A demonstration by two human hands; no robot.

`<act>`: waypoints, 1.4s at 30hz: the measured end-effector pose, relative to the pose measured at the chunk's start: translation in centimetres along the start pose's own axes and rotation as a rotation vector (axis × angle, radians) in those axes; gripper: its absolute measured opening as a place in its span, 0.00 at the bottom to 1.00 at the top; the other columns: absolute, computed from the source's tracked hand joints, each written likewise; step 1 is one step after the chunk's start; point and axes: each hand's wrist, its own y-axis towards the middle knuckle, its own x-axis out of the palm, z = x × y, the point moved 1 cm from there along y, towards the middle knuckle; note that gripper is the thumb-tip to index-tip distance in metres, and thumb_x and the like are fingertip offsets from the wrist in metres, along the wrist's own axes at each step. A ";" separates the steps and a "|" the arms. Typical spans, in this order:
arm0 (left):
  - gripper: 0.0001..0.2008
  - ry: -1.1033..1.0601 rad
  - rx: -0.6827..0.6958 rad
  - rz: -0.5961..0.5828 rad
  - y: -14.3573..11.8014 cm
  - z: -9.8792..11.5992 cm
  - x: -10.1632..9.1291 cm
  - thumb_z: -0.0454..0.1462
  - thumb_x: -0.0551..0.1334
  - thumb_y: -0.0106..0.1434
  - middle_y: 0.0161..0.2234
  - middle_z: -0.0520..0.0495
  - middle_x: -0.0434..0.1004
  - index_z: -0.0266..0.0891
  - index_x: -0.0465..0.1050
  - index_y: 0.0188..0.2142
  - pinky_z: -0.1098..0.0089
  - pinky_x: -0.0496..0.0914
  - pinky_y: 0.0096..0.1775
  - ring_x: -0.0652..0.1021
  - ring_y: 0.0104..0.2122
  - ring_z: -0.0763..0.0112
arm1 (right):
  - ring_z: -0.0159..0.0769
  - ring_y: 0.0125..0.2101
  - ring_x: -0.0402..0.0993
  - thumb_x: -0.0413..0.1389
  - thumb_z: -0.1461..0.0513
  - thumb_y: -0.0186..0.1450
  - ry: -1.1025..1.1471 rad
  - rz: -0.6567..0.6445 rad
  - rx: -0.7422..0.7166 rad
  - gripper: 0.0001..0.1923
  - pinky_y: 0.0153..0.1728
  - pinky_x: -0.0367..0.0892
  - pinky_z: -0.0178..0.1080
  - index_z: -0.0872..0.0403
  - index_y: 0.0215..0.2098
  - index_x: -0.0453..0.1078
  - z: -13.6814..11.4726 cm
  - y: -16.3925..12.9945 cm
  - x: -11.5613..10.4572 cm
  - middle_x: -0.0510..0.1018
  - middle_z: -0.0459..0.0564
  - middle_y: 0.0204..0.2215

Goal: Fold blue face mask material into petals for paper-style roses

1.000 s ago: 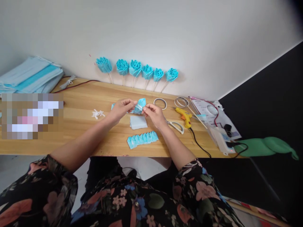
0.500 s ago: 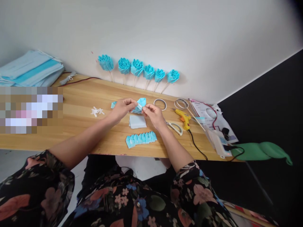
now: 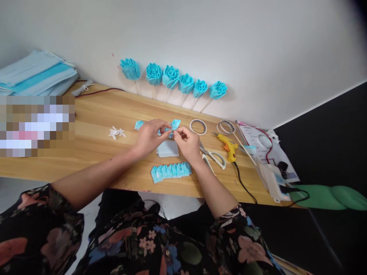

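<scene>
We see turquoise-blue everywhere — in the folded piece (image 3: 173, 126) between the hands, the pleated strip (image 3: 171, 171) near the table's edge, and the six paper roses (image 3: 172, 78) on pale sticks against the white wall (image 3: 229, 46). The table (image 3: 94, 114) is honey-coloured wood with a fine grain, and the stack of masks (image 3: 37, 74) at its far left is pale blue with a deeper blue band. The glue gun (image 3: 228, 143) is yellow with a black cord, the scissors (image 3: 215, 156) have white handles — and the sleeves (image 3: 37, 225) are black with a floral print in pink, orange and blue.
</scene>
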 end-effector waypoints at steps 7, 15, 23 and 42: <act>0.06 -0.001 0.019 -0.005 0.0 -0.1 0.1 0.34 0.64 0.61 0.27 0.51 0.76 0.39 0.81 0.35 0.70 0.64 0.33 0.72 0.27 0.72 | 0.31 0.26 0.68 0.55 0.61 0.64 -0.094 0.017 -0.125 0.09 0.32 0.64 0.36 0.52 0.26 0.67 0.3 0.0 0.1 0.72 0.44 0.23; 0.07 -0.080 -0.029 -0.037 0.1 0.0 -0.1 0.32 0.61 0.61 0.28 0.50 0.79 0.38 0.80 0.33 0.71 0.64 0.32 0.73 0.27 0.73 | 0.32 0.27 0.68 0.54 0.62 0.64 -0.140 0.015 -0.168 0.09 0.33 0.64 0.37 0.51 0.25 0.66 0.2 0.0 0.0 0.72 0.44 0.23; 0.05 -0.093 -0.031 -0.049 0.1 -0.1 -0.1 0.34 0.63 0.61 0.28 0.50 0.80 0.39 0.80 0.32 0.71 0.64 0.31 0.74 0.27 0.73 | 0.32 0.26 0.67 0.54 0.62 0.64 -0.138 0.008 -0.174 0.09 0.32 0.64 0.36 0.51 0.25 0.66 0.3 -0.1 -0.1 0.71 0.44 0.23; 0.08 -0.377 -0.258 -0.073 0.3 -0.5 -0.2 0.39 0.61 0.62 0.27 0.49 0.78 0.37 0.73 0.29 0.71 0.67 0.32 0.74 0.28 0.72 | 0.30 0.25 0.69 0.55 0.59 0.63 -0.064 -0.015 -0.018 0.08 0.31 0.65 0.35 0.51 0.26 0.68 0.1 0.1 -0.2 0.74 0.43 0.23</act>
